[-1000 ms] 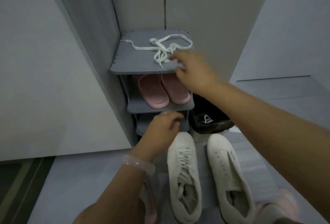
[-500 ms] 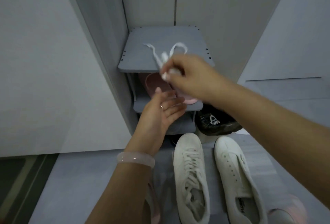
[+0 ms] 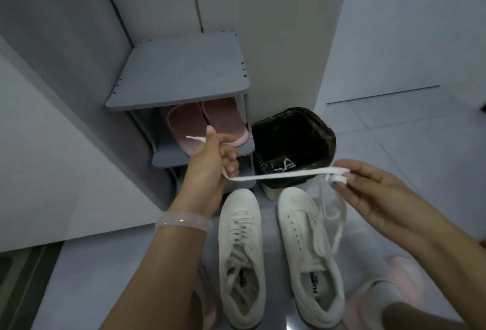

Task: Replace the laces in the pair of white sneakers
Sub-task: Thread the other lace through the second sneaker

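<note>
Both hands grip one lace [image 3: 276, 176] | left hand [image 3: 210, 164], right hand [image 3: 368, 185] | stretched between

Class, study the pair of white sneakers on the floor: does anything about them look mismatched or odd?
Yes. The left sneaker is laced, but the right sneaker shows bare eyelets. White laces also lie in the black-lined bin.

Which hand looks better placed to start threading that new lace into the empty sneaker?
Probably the right hand: it pinches the lace directly above the unlaced sneaker. The left hand holds the other end farther off.
</note>
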Demonstrator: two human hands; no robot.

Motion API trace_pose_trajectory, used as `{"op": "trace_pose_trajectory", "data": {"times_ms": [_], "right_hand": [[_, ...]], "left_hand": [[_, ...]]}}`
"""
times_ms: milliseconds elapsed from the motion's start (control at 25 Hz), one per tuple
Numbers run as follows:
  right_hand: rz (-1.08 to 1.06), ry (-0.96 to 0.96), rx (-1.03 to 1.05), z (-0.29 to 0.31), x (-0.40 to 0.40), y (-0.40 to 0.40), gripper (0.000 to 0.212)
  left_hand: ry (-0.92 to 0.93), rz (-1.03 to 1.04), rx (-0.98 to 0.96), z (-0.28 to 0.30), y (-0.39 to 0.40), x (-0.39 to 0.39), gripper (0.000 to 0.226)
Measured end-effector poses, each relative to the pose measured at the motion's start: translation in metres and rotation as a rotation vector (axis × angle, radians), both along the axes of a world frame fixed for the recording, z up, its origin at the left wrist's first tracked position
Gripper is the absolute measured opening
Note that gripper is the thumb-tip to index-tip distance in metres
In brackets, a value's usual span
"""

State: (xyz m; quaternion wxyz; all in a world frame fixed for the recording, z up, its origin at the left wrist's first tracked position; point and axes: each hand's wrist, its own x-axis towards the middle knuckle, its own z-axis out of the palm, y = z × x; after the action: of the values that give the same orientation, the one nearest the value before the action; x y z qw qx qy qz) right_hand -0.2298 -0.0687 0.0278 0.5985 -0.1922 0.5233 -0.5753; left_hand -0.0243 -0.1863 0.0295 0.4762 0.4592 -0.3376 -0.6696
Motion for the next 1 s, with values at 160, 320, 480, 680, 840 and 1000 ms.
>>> {"op": "trace_pose_trajectory", "data": {"times_ms": [160,320,480,680,840,1000], "right_hand": [[-0.089,0.324,-0.036,0.0,-0.02,-0.014,0.021],[-0.256,0.654,-0.02,-0.003,-0.04,-0.02,0.017],[-0.42,0.742,-0.044,-0.003,-0.061,-0.021,0.023],[-0.503,1.293,-0.204,0.003,-0.068,-0.014,0.026],[-0.67,0.593,-0.34,0.011,-0.073,-0.021,0.02],[-0.432,0.227,-0.069,0.0,-0.048,-0.027,0.016]], "left_hand": [[0.0,0.18,-0.089,0.003,-0.016,-0.004,0.048],[-0.126,0.514,-0.271,0.01,-0.025,0.016,0.05],[-0.247,0.665,-0.462,0.011,-0.027,0.019,0.046],[-0.314,0.452,-0.668,0.01,-0.013,0.004,0.039],[-0.449,0.465,-0.839,0.018,-0.006,0.008,0.032],[-0.872,-0.121,-0.712,0.004,0.008,-0.01,0.023]]}}
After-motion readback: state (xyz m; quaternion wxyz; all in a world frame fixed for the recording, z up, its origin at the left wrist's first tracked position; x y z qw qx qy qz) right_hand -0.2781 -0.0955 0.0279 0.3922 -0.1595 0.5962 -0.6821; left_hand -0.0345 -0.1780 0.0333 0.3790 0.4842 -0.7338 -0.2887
